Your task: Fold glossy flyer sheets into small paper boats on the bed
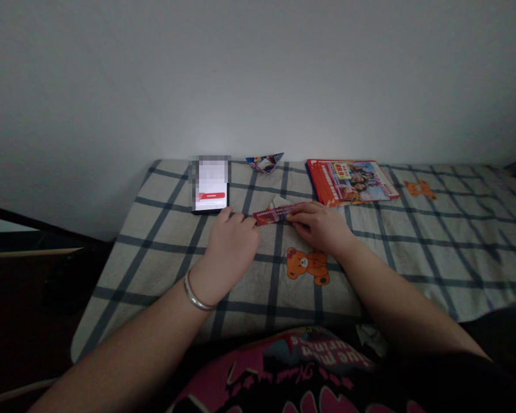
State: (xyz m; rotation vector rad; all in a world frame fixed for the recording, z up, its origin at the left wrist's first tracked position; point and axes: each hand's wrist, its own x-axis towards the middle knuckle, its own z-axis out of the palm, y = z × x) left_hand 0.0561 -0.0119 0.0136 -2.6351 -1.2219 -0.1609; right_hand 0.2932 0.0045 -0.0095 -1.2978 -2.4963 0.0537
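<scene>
A folded strip of printed red paper [275,214] lies low over the checked cloth, with a pale pointed flap [279,202] standing up behind it. My left hand [233,244], wearing a silver bangle [193,293], has its fingers closed at the strip's left end; the fingertips are partly hidden. At the right end, my right hand [320,225] pinches the same strip between thumb and fingers. Just beyond my left hand is a phone [212,186] with its screen lit. A small folded paper boat [265,163] sits behind the strip, near the wall.
A stack of red printed flyers [355,182] lies to the right, beyond my right hand. The checked cloth [155,261] covers the surface and carries printed bears [307,265]. A pale wall [258,80] rises along the back edge. Dark floor [21,321] shows at the left.
</scene>
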